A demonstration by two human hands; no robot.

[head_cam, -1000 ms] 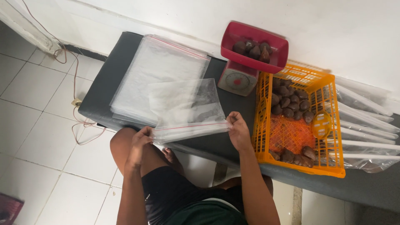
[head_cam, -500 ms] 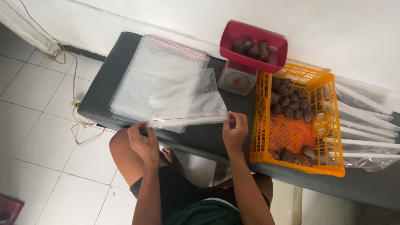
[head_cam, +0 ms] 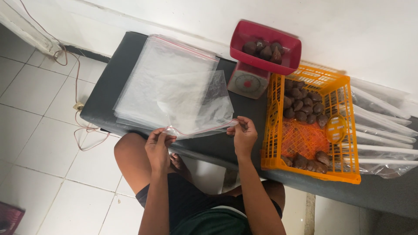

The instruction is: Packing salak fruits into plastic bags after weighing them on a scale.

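Zip bag [head_cam: 196, 104] held over the surface [head_cam: 109, 100], both hands pinching its near edge: left hand [head_cam: 157, 146] at 7 o'clock, right hand [head_cam: 244, 135] at 5. Bag empty; fruit remains in the orange crate [head_cam: 305, 139].

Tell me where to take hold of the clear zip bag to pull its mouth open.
Grip the clear zip bag at its red-lined mouth edge, one corner each for left hand and right hand, coming from the near side: the mouth faces the person, and the limp film elsewhere would only crumple.
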